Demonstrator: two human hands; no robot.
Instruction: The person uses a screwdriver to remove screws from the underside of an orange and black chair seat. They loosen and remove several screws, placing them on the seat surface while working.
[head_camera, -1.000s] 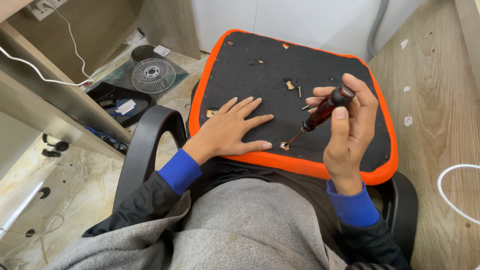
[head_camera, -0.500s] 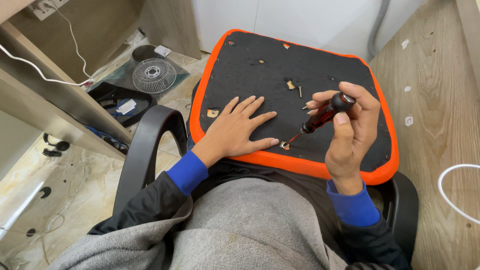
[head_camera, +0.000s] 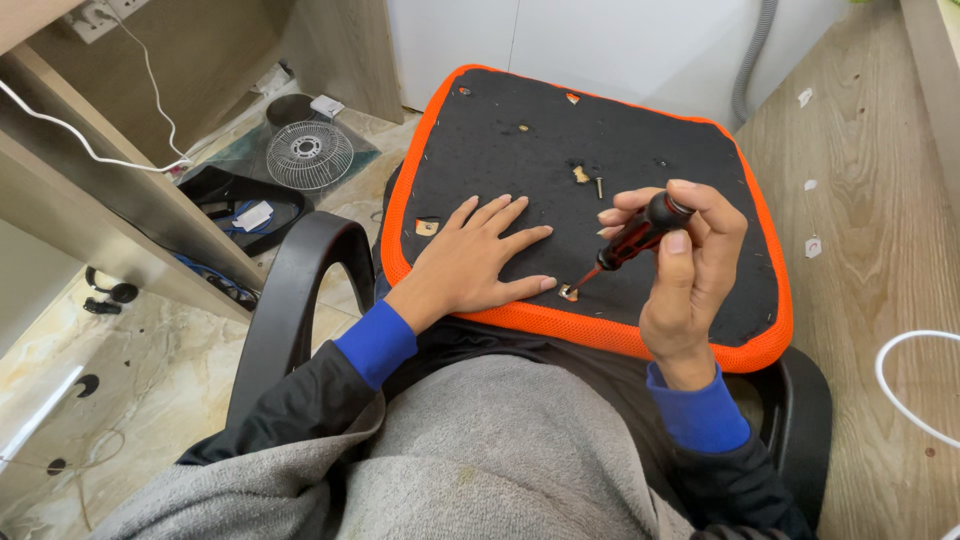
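Seat pad (head_camera: 520, 165): black underside up, orange mesh rim, resting across the person's lap between the black armrests (head_camera: 290, 300). Left hand (head_camera: 480, 262): flat and open on the pad near its front edge, fingers spread, gripping nothing; thumb tip just beside the front screw hole (head_camera: 568, 292). Right hand (head_camera: 690, 265): closed around the screwdriver (head_camera: 628, 240), fingertips and thumb pinching the dark red-and-black handle. Screwdriver: tilted, handle up toward the right, tip down and left, set in the front screw hole close to the orange rim. Loose screw (head_camera: 599, 186): lying on the pad beyond the right hand, next to a torn hole (head_camera: 581, 172) showing pale wood. Further holes: one near the left rim (head_camera: 427, 227), others toward the far edge. Surroundings: fan grille (head_camera: 308, 155) on the floor at left, white cable (head_camera: 900, 385) on the wood floor at right, grey hose (head_camera: 755, 50) by the wall.
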